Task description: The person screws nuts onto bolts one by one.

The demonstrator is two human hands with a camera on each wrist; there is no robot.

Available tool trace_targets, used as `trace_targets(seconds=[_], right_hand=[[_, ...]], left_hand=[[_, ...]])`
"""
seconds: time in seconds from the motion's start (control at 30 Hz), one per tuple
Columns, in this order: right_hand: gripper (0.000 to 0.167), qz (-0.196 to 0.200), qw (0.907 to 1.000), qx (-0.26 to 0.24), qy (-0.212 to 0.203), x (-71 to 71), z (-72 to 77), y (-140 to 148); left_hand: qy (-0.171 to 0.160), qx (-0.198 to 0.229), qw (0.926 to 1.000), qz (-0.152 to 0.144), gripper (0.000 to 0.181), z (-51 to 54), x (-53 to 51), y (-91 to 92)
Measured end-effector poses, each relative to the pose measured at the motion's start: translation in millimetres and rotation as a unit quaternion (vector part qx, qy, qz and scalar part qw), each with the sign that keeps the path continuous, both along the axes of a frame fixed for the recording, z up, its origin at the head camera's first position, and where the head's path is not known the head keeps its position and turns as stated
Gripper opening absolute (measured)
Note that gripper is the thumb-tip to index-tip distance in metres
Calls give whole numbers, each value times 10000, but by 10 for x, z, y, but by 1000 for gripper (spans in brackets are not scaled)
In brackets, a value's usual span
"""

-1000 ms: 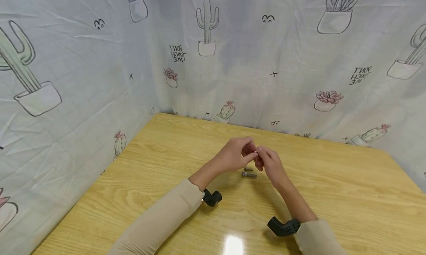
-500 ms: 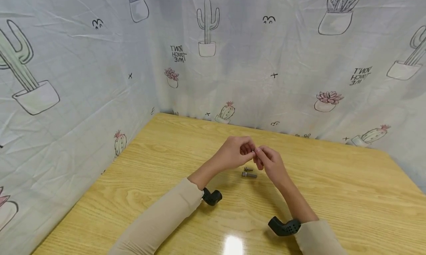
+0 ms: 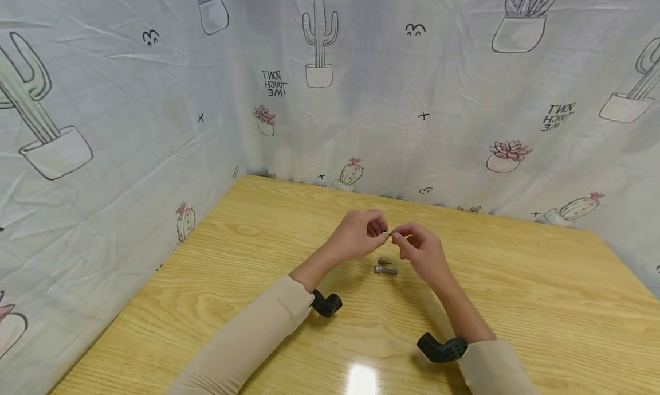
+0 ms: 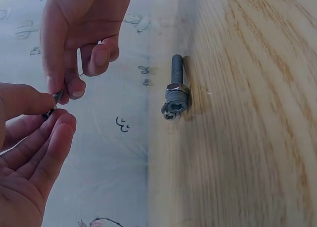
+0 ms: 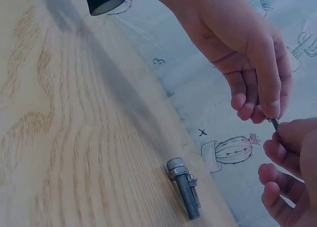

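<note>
A small dark screw (image 5: 276, 124) spans the short gap between the two hands, above the table. My left hand (image 3: 357, 236) pinches one end of it between thumb and fingers, and the fingertips hide much of that end. At the other end, the thumb and forefinger of my right hand (image 3: 421, 250) grip it. Below the hands, a large hex socket bolt (image 4: 177, 83) with a nut (image 4: 177, 87) on it lies on the table. Close beside it lies a smaller socket bolt (image 5: 193, 187), which also seems to carry a nut.
The wood-grain table (image 3: 268, 229) reaches back to a cactus-print curtain (image 3: 381, 85), which also hangs along the left side. Black curved wrist mounts (image 3: 440, 348) stick out from both wrists just above the tabletop.
Both hands have shifted slightly to the left, and their fingertips have drawn a little apart, so more of the small screw shows between them. The two bolts on the table stay put.
</note>
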State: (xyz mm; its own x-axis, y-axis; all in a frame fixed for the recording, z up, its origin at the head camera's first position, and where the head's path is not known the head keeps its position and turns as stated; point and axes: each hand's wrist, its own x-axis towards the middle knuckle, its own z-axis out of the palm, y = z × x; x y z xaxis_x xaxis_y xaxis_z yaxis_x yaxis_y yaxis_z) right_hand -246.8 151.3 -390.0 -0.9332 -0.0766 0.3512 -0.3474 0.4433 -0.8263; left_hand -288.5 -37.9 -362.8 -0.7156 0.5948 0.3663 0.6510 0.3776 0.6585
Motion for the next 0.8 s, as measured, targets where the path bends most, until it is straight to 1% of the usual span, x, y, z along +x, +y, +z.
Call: trace_targets(seconds=[0.1, 0.2, 0.3, 0.37, 0.47, 0.6, 0.7, 0.8], right_hand=[[19, -124, 9996, 232, 43, -11, 2, 10], [19, -259, 9980, 578, -51, -17, -9, 36], [17, -277, 9948, 955, -243, -35, -24, 64], [15, -234, 9915, 1226, -354, -56, -31, 71], [12, -115, 9876, 1521, -360, -87, -50, 70], [9, -111, 9849, 1712, -209, -108, -90, 65], [7, -157, 9852, 1699, -153, -120, -126, 68], [5, -174, 9854, 1684, -196, -136, -162, 62]], left_hand=[[-194, -39, 9998, -3, 3, -5, -32, 32], [-328, -284, 9991, 25, 4, -31, -68, 81], [-332, -699, 9970, 37, 7, -60, -112, 124], [-319, -1009, 9944, 51, 9, -62, -140, 141], [-299, -1409, 9896, 62, 10, -55, -178, 158], [-379, -1697, 9848, 46, 6, -50, -225, 173], [-471, -1792, 9827, -34, 4, -51, -249, 174], [-515, -1946, 9794, -128, 6, -68, -269, 161]])
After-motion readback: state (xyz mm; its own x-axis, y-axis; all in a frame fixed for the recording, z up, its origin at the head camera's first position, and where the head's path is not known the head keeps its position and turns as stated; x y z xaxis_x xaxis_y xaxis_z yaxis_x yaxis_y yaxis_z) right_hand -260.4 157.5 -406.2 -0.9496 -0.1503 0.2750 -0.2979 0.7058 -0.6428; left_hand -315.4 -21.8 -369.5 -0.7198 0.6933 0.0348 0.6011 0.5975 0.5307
